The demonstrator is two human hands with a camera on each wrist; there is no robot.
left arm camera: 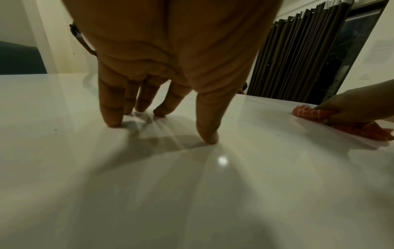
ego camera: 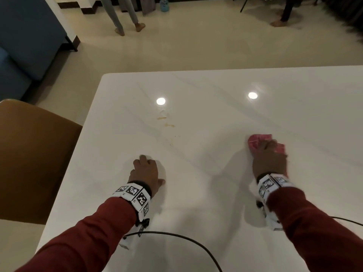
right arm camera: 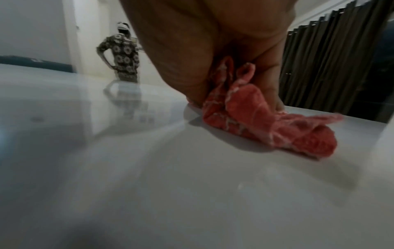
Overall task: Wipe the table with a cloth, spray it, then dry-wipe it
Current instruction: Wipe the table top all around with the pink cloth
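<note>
A glossy white table (ego camera: 216, 118) fills the head view. My right hand (ego camera: 269, 160) grips a bunched red patterned cloth (ego camera: 255, 141) and holds it down on the table at the right; the cloth (right arm camera: 266, 121) bulges out under the fingers, and it shows far right in the left wrist view as the cloth (left arm camera: 307, 113). My left hand (ego camera: 146, 169) rests on the table at the left with straight spread fingertips (left arm camera: 113, 123) touching the surface and holding nothing. Small brownish stains (ego camera: 166, 121) lie on the table ahead of the left hand.
A brown chair (ego camera: 33, 158) stands at the table's left edge, a blue sofa (ego camera: 23, 46) beyond it. Black cables (ego camera: 176, 237) trail over the near table. A person's legs (ego camera: 125, 18) stand on the floor beyond the table. Dark curtains (left arm camera: 298, 55) hang at the right.
</note>
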